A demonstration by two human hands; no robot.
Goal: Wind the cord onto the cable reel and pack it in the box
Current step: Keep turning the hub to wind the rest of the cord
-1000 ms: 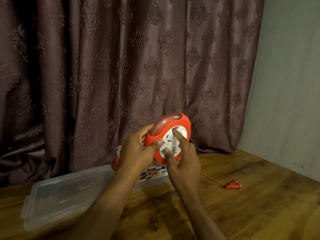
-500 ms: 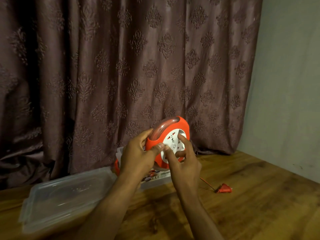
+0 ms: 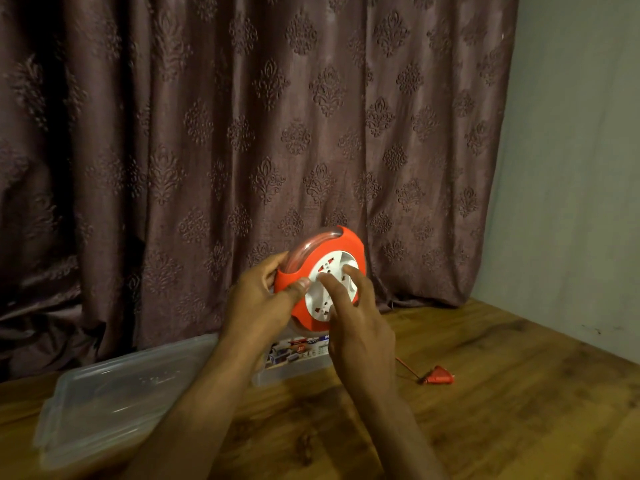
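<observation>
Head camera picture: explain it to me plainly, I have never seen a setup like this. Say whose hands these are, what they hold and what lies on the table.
There is no machine here. The one picture comes from a camera worn on a person's head, looking forward and down at their own bare hands. The left hand has its grip on the orange cable reel, held up off the wooden table. The right hand has its fingers on the reel's white face. On the table lie the cord's red plug with a short stretch of cord, a clear lid, and the clear box behind the arms.
</observation>
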